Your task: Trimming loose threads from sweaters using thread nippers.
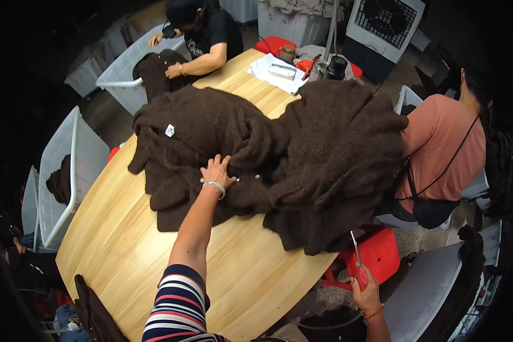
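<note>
A large heap of dark brown knitted garments point(336, 142) covers the middle of the table, with a small white tag point(170, 130) on its left part. My left hand point(218, 172), with a light bangle at the wrist, reaches forward and rests on the near side of the heap. Its fingers are apart and seem to grip nothing. Low at the right, beside the table edge, my right hand point(367, 289) is closed round the red handle of a tool with a slim metal end point(356, 249). Whether it is a pair of scissors I cannot make out.
The light wooden table point(114, 239) has a curved edge. White bins point(68, 171) stand at the left, and a red stool point(376, 256) at the right. One person point(202, 45) handles dark cloth at the far left; another in pink point(444, 148) sits at the right. Papers point(276, 71) lie at the far end.
</note>
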The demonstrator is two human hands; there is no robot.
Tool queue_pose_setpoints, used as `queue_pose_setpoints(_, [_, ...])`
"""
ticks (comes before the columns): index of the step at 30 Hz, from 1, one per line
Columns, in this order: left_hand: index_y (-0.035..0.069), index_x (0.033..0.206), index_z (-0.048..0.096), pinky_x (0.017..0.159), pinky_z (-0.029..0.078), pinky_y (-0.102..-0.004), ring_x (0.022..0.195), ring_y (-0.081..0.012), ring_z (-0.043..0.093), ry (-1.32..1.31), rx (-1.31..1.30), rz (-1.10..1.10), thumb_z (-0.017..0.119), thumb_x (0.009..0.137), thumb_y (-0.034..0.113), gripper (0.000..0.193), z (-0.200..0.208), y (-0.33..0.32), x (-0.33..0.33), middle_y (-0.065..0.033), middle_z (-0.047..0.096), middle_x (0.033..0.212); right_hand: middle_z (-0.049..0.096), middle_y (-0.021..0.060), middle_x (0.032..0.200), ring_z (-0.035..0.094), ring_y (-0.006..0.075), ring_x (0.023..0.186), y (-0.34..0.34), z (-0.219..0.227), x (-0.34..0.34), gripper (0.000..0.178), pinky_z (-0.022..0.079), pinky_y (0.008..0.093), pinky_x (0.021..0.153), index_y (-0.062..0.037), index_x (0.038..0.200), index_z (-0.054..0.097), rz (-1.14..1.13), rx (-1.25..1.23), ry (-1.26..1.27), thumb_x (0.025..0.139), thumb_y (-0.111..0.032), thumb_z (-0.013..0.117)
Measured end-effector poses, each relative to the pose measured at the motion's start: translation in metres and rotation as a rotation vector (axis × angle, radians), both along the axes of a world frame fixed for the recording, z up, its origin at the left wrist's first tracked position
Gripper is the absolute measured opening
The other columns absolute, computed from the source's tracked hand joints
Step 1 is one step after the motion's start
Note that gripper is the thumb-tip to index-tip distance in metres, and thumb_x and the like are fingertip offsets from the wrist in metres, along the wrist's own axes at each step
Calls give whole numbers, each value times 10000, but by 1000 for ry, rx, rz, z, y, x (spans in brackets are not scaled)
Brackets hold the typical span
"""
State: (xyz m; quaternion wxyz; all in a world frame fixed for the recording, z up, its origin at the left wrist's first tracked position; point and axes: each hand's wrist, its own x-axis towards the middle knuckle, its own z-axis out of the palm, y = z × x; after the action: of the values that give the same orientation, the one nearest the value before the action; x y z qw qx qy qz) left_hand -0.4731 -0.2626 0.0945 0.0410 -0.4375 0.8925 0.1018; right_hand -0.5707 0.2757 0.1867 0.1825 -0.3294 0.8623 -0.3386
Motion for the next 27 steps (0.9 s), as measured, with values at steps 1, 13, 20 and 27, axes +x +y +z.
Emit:
queue_pose_setpoints(1, [264,1408,440,980,411,-555,1281,-273,426,-8,-40,-24,824,673,418,844,-5,1,6,-52,407,1423,662,220,1045,688,340,853,-1,-2,2,437,539,373,743,14,1266,516,3,20,-6,841,-25,615])
queue_pose_setpoints(13, [159,1249,578,907,433,-455,1192,-306,465,24,-25,-103,826,563,258,736,-9,94,237,-109,498,1293,673,206,1041,667,380,928,-68,1,48,456,546,423,792,-43,1251,548,375,-39,-66,816,-90,678])
queue_pose_setpoints(20, [154,1228,585,941,408,-462,1204,-334,456,-79,109,-135,786,559,231,702,-5,193,402,-137,501,1286,666,210,1049,657,384,940,-98,-1,82,451,539,424,788,-72,1273,545,576,-48,-62,838,-102,663])
queue_pose_setpoints(27, [88,1176,584,1109,234,-619,1375,-384,321,-116,94,103,670,724,206,475,-8,275,534,-187,432,1389,658,227,1016,646,405,934,-121,-8,122,456,537,427,783,-84,1282,528,767,-7,-95,843,-96,652])
